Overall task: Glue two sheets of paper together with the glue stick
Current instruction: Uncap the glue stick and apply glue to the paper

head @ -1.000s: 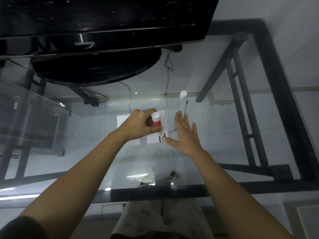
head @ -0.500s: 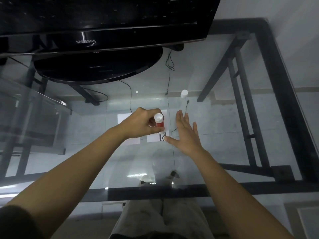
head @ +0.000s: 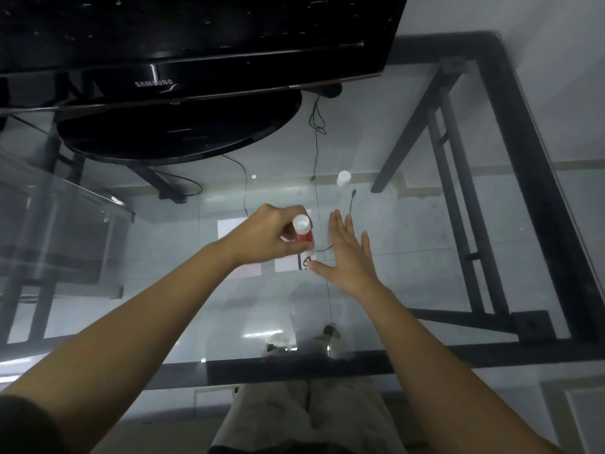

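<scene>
Two small white sheets lie side by side on the glass table [head: 425,240], both partly under the left hand [head: 265,235]. The left sheet [head: 229,228] shows beyond and below that hand's wrist; the right sheet [head: 288,264], with a black printed mark at its near right corner, shows just below the hand's knuckles. The left hand is curled around the glue stick [head: 303,231], a red tube with a white end pointing up, held upright over the right sheet; whether its lower end touches the paper is hidden by the fingers. The right hand [head: 348,257] lies flat and spread, fingers extended away from the person, just to the right of the glue stick, and its thumb tip presses the marked corner of the right sheet. A white cap [head: 343,177] stands on the glass beyond the right hand's fingertips, well apart from them. A black monitor [head: 196,37] on a round stand sits farther off, beyond the left hand.
</scene>
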A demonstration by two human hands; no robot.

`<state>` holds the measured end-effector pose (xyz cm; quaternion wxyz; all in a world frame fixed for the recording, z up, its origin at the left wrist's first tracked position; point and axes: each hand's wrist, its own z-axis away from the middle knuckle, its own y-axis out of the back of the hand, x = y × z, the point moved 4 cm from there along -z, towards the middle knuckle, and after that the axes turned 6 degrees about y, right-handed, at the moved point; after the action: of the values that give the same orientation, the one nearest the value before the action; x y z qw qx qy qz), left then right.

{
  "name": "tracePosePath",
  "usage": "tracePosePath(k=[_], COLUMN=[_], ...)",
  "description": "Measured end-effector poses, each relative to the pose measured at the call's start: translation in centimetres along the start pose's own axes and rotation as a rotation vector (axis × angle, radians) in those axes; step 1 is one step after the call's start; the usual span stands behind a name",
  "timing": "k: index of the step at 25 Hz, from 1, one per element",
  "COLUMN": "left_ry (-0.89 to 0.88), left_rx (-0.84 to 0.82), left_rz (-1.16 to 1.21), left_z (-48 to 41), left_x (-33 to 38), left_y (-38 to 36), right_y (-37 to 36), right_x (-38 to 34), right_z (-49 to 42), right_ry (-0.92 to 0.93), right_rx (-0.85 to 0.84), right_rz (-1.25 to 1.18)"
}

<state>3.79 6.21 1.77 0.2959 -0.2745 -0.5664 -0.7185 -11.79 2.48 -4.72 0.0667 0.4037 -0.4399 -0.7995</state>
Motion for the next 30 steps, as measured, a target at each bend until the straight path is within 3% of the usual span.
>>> tracePosePath(k=[4, 9, 13, 15, 21, 26, 30], left_ry=[0.04, 0.146, 0.073, 0.08, 0.183, 0.308, 0.493], left_rx=[-0.016, 0.234, 0.032, 0.012, 0.229, 0.444, 0.578], left_rz=[-0.059, -0.119, -0.04, -0.046, -0.081, 0.394, 1.152], left_z=[-1.2, -3.4, -0.9, -1.0, -4.6, -2.1, -1.1], left_x=[-0.6, -1.6, -0.3, -0.4, -0.9, -2.3, -5.3], left_y=[0.1, 3.2, 0.2, -0.1, 3.0, 3.5, 3.2], right_y=[0.0, 0.0, 0.0, -0.1, -0.2, 0.0, 0.1], right_x=[0.0, 0.0, 0.1, 0.2, 0.2, 0.1, 0.1], right_z=[0.0, -0.1, -0.1, -0.1, -0.1, 0.2, 0.3], right_ry=[-0.003, -0.007, -0.003, -0.003, -0.009, 0.032, 0.066], right_rx=[-0.015, -0.013, -0.005, -0.007, 0.0, 0.033, 0.03], right_rz=[0.006, -0.006, -0.007, 0.0, 0.023, 0.063, 0.121])
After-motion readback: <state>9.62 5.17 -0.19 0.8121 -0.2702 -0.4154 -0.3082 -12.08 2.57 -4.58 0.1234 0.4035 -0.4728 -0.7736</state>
